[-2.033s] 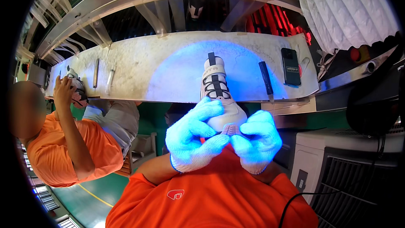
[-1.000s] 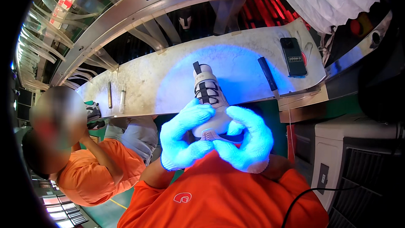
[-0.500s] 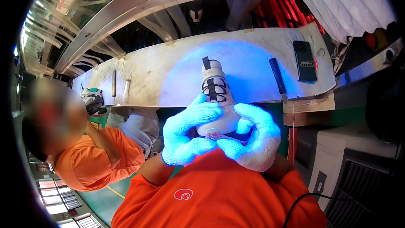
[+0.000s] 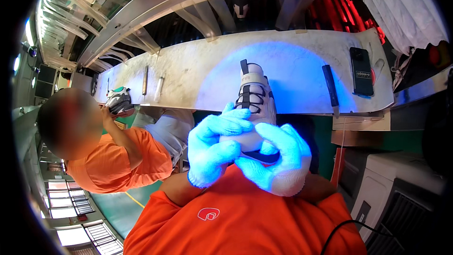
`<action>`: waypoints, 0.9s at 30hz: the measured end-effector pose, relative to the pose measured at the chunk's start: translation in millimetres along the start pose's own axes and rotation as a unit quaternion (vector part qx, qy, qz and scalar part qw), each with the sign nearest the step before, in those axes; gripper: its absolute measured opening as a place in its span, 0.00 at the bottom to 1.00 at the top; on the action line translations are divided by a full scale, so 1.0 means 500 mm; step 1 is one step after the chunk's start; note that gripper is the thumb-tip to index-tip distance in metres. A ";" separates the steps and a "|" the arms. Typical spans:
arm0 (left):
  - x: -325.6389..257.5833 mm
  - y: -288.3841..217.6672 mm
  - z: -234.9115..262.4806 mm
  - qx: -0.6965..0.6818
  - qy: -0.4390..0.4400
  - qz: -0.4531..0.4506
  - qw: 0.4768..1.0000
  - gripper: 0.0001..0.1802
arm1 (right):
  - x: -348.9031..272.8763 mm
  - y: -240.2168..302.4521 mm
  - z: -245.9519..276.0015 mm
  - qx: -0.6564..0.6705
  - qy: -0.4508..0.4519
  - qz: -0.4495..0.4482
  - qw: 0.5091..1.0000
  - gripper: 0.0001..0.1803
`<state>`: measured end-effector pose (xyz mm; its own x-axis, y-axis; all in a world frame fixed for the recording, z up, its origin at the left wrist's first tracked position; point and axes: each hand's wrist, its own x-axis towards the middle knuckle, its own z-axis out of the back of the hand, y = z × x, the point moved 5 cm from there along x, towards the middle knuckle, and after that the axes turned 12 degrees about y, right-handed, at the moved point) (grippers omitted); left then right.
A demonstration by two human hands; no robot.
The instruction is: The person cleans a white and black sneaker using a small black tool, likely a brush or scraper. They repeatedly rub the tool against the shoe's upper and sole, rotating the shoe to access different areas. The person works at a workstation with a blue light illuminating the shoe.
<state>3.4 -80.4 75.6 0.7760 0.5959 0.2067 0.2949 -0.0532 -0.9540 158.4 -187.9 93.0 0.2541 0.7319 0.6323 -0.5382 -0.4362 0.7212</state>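
Observation:
A pale sneaker (image 4: 256,97) with black laces and a black heel tab points its toe toward me, at the front edge of the worktable. My left hand (image 4: 212,146), in a white knit glove lit blue, is closed on the left side of the toe, fingers across the upper and thumb by the toe. On the toe's other side my right hand (image 4: 281,160), gloved alike, grips with its fingers curled around the sole edge. A dark strip of the sole shows between the hands. The shoe's underside is hidden.
Right of the sneaker lie a dark-handled tool (image 4: 331,85) and a black phone (image 4: 362,72) on the worktable (image 4: 184,73). Farther left are a thin stick-like tool (image 4: 145,80) and a pale one (image 4: 159,89). A co-worker (image 4: 118,160) in orange sits left, one hand at another shoe (image 4: 119,101).
My left thumb has shifted off the toe's front edge onto its side. The scene has slid right in view. The co-worker's hand has come to the other shoe.

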 end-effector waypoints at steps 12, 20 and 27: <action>-0.021 0.014 0.098 -0.092 0.010 -0.074 0.993 0.19 | 0.036 0.040 -0.084 -0.042 0.077 0.077 0.993 0.34; -0.023 0.035 0.117 0.037 0.068 -0.095 0.992 0.36 | 0.018 0.025 -0.072 -0.025 0.080 0.008 0.996 0.35; 0.009 0.021 0.086 0.058 0.079 -0.092 0.991 0.37 | 0.035 0.032 -0.039 -0.059 0.121 -0.032 0.990 0.35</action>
<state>-14.0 -43.6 57.3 0.7953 0.4537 0.4021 0.3804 0.1428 -0.9137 138.6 -172.1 110.1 0.0984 0.8667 0.4890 -0.6215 -0.3302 0.7104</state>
